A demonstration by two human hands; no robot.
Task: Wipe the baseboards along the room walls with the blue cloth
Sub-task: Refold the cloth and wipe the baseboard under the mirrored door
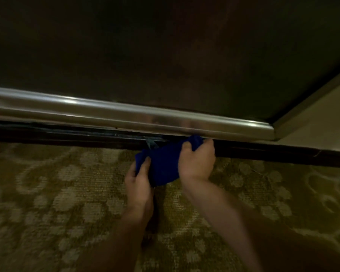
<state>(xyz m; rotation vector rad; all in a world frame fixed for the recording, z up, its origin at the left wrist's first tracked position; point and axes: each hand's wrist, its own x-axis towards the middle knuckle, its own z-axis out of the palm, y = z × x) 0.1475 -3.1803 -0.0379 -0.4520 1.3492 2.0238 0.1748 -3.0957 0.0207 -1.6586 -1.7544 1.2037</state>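
Observation:
The blue cloth (164, 163) is bunched between both hands, low at the foot of the wall. My right hand (197, 160) grips its upper right end and presses it against the dark baseboard (273, 153), just under a shiny metal rail (126, 114). My left hand (138, 183) holds the cloth's lower left end, a little off the wall above the carpet. The baseboard runs as a dark strip from the left edge to the right edge. A small pale tag of the cloth (151, 143) shows against it.
A dark glossy panel (145, 52) fills the wall above the metal rail. At the right, a metal frame edge (312, 95) meets a beige wall (326, 122). Patterned olive carpet (57, 193) covers the floor below.

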